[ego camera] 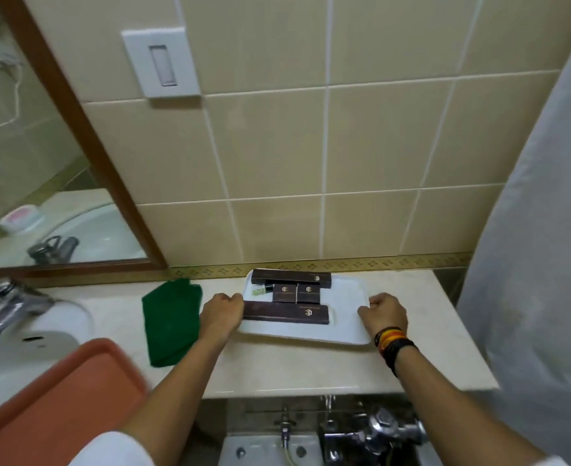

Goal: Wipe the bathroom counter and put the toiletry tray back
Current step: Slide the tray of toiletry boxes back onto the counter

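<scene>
A white toiletry tray (346, 306) rests on the beige marble counter (297, 368), close to the back wall. It carries several dark brown boxes (286, 312) and a small green-capped item (260, 291). My left hand (222, 314) grips the tray's left edge. My right hand (386, 312) grips its right edge; that wrist wears dark and orange bands. A folded green cloth (171, 319) lies on the counter, just left of my left hand.
A white sink (25, 351) with a chrome tap (7, 306) is at the left, below a wood-framed mirror (42, 183). An orange tray (55, 401) sits at lower left. A grey shower curtain (539, 250) hangs at right. Chrome plumbing (378, 432) is under the counter edge.
</scene>
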